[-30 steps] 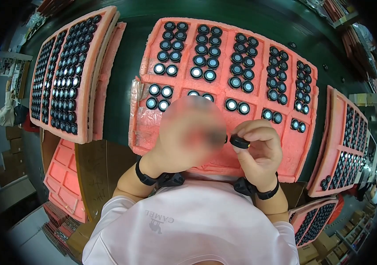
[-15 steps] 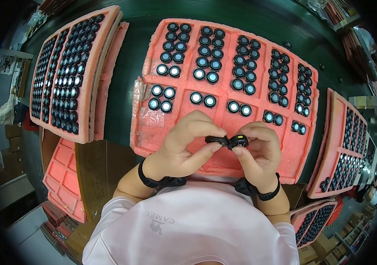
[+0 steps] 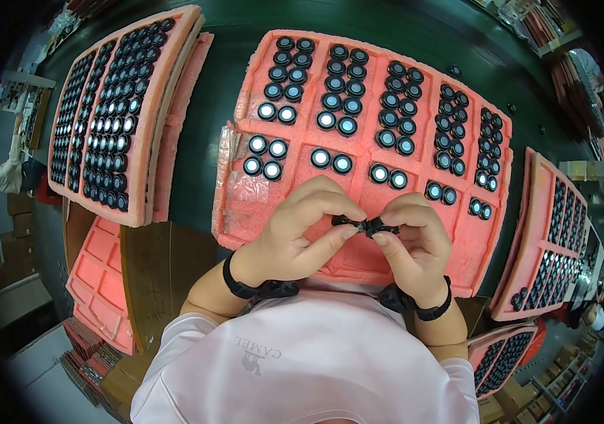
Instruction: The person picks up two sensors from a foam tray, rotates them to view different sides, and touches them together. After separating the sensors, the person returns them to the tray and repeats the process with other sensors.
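Note:
My left hand [image 3: 300,230] pinches a small black round part [image 3: 345,221] between thumb and fingers. In my right hand [image 3: 418,244], another small black round part [image 3: 382,227] is held the same way. The two parts meet edge to edge, and fingertips cover much of each; whether they are joined I cannot tell. Both hands are above the near side of a pink foam tray [image 3: 450,244]. Paired rows of black round parts with shiny pale tops [image 3: 331,160] fill its far compartments, with fewer in the nearer ones.
Stacked pink trays of similar parts [image 3: 114,120] stand at left, and more trays [image 3: 549,233] at right. Loose black parts [image 3: 454,70] lie on the green table [image 3: 203,106] beyond. A cardboard box [image 3: 153,275] is at lower left. A person [image 3: 8,169] is at far left.
The part in my right hand has turned, so its yellow-green mark no longer shows. Both hands stay nearly in place; the view has shifted slightly.

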The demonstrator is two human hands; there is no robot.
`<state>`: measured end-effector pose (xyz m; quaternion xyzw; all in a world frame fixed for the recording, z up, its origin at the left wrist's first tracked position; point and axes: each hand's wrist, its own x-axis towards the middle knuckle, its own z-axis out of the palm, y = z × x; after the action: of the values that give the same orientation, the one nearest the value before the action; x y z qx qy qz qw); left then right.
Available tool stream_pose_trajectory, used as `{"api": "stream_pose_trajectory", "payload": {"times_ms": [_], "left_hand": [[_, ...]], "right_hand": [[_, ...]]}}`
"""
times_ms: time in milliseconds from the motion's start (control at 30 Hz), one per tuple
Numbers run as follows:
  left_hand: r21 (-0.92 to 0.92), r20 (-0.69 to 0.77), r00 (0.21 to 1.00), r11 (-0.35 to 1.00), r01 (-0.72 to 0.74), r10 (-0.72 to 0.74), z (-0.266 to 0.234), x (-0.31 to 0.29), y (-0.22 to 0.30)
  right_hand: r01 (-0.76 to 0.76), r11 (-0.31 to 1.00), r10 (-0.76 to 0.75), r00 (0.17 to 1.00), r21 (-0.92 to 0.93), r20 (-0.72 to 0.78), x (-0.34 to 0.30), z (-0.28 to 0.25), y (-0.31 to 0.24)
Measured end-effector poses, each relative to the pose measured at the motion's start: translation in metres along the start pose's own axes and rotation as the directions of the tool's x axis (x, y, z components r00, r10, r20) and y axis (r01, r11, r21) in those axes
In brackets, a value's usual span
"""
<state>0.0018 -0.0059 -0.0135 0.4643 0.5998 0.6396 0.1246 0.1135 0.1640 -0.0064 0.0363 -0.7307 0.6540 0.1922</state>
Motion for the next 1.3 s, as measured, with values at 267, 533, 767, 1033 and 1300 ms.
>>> {"api": "stream_pose_trajectory", "payload": {"times_ms": [267,533,767,1033,1300], "left_hand": [[0.201,0.073,0.990,0.974,0.102,-0.119,-0.027,-0.004,-0.002],[0.465,0.057,0.980,0.874,0.141,-0.189,-0.047,-0.001,-0.012],[0.669,0.227,0.974,0.731,-0.134,-0.029,-0.051,0.006,-0.029],[0.717,0.317,0.941,0.679,-0.159,-0.115,-0.052,0.005,-0.024],[0.000,0.287,0.862,0.900,0.435,-0.417,-0.044,0.007,0.010]], "right_hand": [[0.031,0.968,0.018,0.981,-0.248,0.193,0.023,-0.004,0.006],[-0.003,0.866,0.161,0.948,-0.499,0.273,0.039,-0.002,0.022],[0.112,0.807,0.104,0.939,-0.579,0.327,0.044,0.002,0.026],[0.148,0.821,0.059,0.939,-0.552,0.338,0.041,-0.004,0.020],[0.342,0.872,-0.196,0.899,-0.350,0.391,0.040,0.001,-0.001]]}}
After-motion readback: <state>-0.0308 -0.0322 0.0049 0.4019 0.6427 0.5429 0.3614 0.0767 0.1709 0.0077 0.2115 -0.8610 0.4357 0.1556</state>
